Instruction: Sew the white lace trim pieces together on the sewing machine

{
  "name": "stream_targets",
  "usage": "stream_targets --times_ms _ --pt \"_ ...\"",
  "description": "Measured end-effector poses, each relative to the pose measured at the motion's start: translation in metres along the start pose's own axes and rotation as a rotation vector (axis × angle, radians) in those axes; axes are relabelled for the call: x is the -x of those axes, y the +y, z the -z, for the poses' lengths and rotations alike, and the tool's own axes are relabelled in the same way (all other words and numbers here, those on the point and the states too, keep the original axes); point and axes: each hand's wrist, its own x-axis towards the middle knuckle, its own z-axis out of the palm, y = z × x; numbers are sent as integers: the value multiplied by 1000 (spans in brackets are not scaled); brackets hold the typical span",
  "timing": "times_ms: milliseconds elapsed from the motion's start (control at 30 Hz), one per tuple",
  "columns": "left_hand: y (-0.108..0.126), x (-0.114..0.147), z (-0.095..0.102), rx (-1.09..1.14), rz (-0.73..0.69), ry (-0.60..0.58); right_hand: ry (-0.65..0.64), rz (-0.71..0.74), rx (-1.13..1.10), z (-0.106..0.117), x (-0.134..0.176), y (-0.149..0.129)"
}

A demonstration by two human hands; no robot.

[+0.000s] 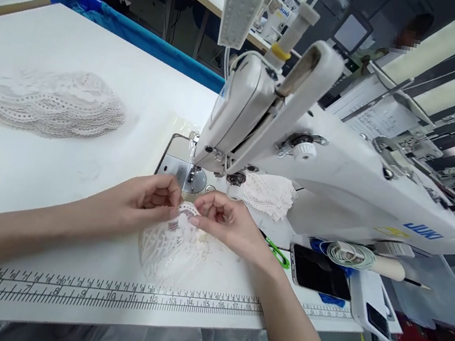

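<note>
Both hands pinch a piece of white lace fabric just in front of the sewing machine's needle plate. My left hand has thumb and fingers closed on its upper left edge. Opposite it, my right hand grips the upper right edge, fingers curled. The lower part of the lace spreads over the table. Behind the hands stands the white sewing machine, its presser foot a little beyond the fingertips. What the fingertips press together is partly hidden.
A stack of lace pieces lies at the left. More lace rests under the machine arm. On the right are green-handled snips, a phone and a white box. A printed ruler runs along the table's front edge.
</note>
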Motion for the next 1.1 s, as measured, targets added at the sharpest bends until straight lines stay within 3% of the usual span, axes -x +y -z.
stream_targets --times_ms 167,467,967,1100 --pt "-9 -1 1 49 -33 0 -1 -15 -167 -2 -1 -1" --pt "-10 -2 8 18 -23 -22 43 -53 -178 3 -2 1" --pt "8 -4 6 9 168 -81 12 -46 -173 -1 -3 0" --pt "3 -4 6 18 122 -61 14 -20 -181 -1 -3 0"
